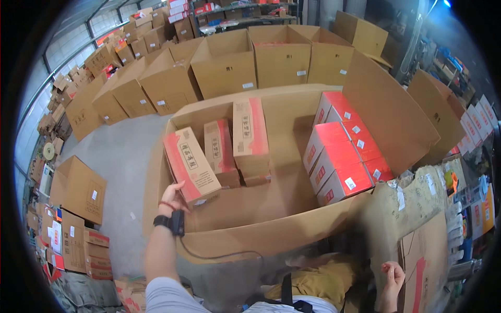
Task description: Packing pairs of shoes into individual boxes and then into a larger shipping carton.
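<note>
A grey concrete floor (117, 156) lies at 9 o'clock, with open cartons (224, 62) in a row at 12. The big carton (271, 224) in the middle holds red boxes (342, 156) at 2 o'clock. The left hand (173, 195) grips a tilted box (190, 164) inside this carton. The right hand (392, 276) closes on a cardboard sheet (425, 261) at 4 o'clock.

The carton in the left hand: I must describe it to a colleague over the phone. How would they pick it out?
Find the big open cardboard box in the middle of the floor. Three brown cartons with red stripes stand by its left wall. The wanted carton is the leftmost, tilted, gripped at its lower corner by the left hand; its neighbours stand untouched.
</note>
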`<state>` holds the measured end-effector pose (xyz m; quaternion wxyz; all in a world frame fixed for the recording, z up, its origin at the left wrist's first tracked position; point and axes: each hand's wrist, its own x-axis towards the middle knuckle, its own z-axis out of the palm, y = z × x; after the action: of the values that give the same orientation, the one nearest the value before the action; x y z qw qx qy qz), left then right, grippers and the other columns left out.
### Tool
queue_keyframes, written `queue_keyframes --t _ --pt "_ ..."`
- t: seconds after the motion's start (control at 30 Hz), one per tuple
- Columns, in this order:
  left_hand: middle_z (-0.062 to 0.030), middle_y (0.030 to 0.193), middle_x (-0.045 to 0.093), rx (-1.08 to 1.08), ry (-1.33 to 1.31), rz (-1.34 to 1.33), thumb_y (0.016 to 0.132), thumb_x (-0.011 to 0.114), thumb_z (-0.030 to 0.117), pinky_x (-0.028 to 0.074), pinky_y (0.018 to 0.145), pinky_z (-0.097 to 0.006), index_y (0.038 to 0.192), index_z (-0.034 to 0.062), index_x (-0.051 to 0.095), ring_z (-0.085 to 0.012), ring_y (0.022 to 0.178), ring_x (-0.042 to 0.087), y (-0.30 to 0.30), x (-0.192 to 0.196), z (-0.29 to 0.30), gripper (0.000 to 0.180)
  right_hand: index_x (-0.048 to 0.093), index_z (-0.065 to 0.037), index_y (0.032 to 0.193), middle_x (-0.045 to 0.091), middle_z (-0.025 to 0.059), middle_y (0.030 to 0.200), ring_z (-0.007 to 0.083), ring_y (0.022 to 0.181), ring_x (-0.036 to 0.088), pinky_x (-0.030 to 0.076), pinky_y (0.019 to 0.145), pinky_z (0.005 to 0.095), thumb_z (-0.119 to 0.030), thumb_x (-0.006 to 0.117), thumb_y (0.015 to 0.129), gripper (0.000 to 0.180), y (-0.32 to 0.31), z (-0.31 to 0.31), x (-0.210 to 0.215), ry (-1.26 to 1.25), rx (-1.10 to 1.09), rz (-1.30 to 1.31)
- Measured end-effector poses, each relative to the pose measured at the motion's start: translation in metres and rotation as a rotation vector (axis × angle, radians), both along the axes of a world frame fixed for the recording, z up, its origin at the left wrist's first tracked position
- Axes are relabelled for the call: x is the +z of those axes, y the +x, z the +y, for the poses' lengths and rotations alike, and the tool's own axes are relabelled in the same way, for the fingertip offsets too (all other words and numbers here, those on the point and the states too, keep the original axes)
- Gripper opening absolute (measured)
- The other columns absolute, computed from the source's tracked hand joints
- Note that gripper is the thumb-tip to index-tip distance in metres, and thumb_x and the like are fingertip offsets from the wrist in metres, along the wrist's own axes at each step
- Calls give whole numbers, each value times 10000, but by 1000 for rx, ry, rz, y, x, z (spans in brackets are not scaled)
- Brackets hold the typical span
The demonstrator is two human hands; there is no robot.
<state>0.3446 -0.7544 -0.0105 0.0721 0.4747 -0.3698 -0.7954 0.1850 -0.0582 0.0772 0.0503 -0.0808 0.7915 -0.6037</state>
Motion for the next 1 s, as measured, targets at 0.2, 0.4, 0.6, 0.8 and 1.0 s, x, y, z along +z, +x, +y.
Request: queue_keyframes --t 0.2,0.4,0.6,0.8,1.0 --pt "-179 1310 508 188 -77 3 780 654 297 310 986 -626 1293 92 491 -400 1216 435 -16 -44 -16 576 620 35 846 589 103 834 165 770 550 431 704 269 -236 556 914 286 3 -40 25 99 98 182" --pt "-156 1079 641 106 -182 231 753 632 173 508 811 -423 1127 11 588 -279 944 628 -11 -101 -97 410 628 36 826 595 108 813 171 739 555 435 681 273 -256 565 904 309 6 -50 33 181 147 184" --pt "-159 1142 622 173 -485 -222 787 641 275 512 810 -394 1130 49 585 -264 1002 618 16 -188 -140 415 638 35 819 612 114 802 168 718 566 435 645 268 -210 570 896 266 6 -57 16 138 199 146" --pt "-198 1205 556 409 -209 -67 794 523 470 467 849 -396 1231 72 484 -301 1048 552 -59 -212 -31 592 643 28 816 621 113 801 168 712 578 447 639 264 -172 582 882 219 9 -66 16 237 191 113" --pt "-237 1268 490 610 16 90 801 405 664 422 889 -398 1332 96 382 -338 1094 485 -72 -188 -8 779 647 21 819 625 108 786 172 714 586 451 641 268 -183 597 884 220 16 -51 10 250 126 90"
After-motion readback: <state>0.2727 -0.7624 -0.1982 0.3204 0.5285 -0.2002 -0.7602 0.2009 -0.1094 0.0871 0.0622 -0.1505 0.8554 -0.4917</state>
